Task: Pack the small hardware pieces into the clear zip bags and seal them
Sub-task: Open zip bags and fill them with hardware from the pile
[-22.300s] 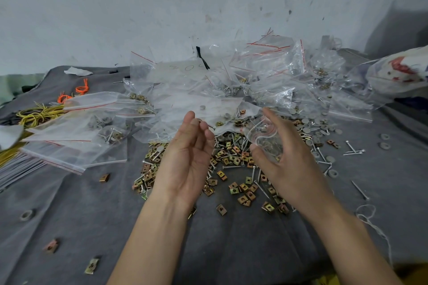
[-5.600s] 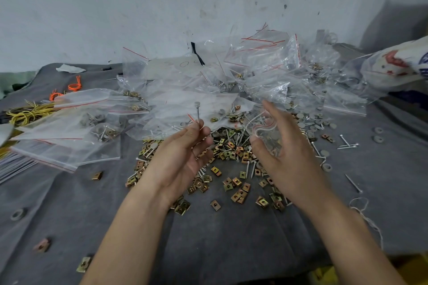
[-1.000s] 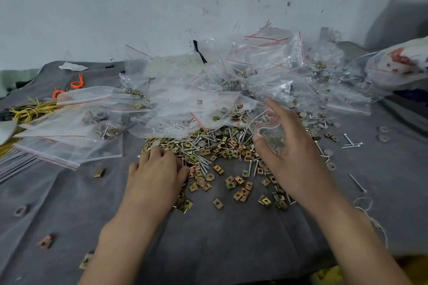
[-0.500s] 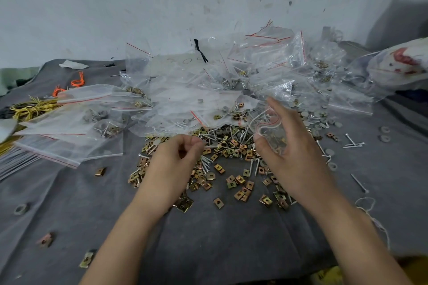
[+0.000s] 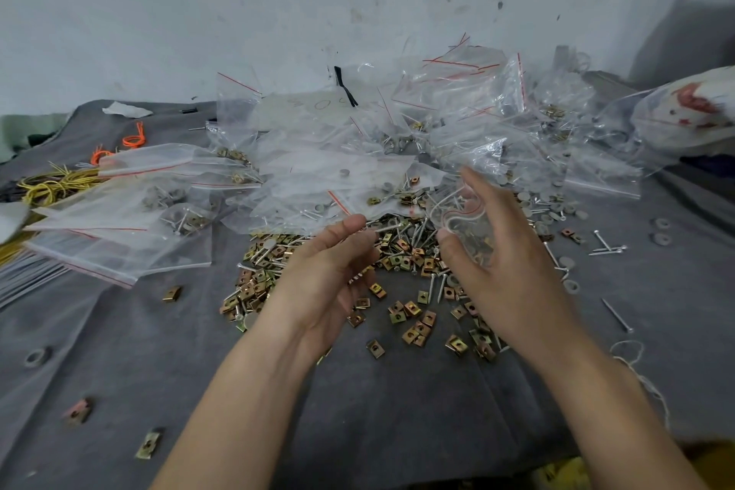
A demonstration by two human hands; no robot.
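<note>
Our left hand (image 5: pixel 330 274), palm up, pinches a slim silver nail (image 5: pixel 385 228) between thumb and fingertips, and the nail lies toward our right hand (image 5: pixel 505 263). That hand grips a small clear zip bag (image 5: pixel 461 217) with its mouth open, and a few metal pieces show inside. Both hover just above the loose pile of brass-coloured square clips and silver nails (image 5: pixel 405 263) on the grey felt cloth (image 5: pixel 397 410). Behind the pile lies a heap of clear red-striped zip bags (image 5: pixel 358 155). Round grey washers (image 5: pixel 551 207) are scattered to the right, and a yellow wire bundle (image 5: pixel 51 183) sits far left.
</note>
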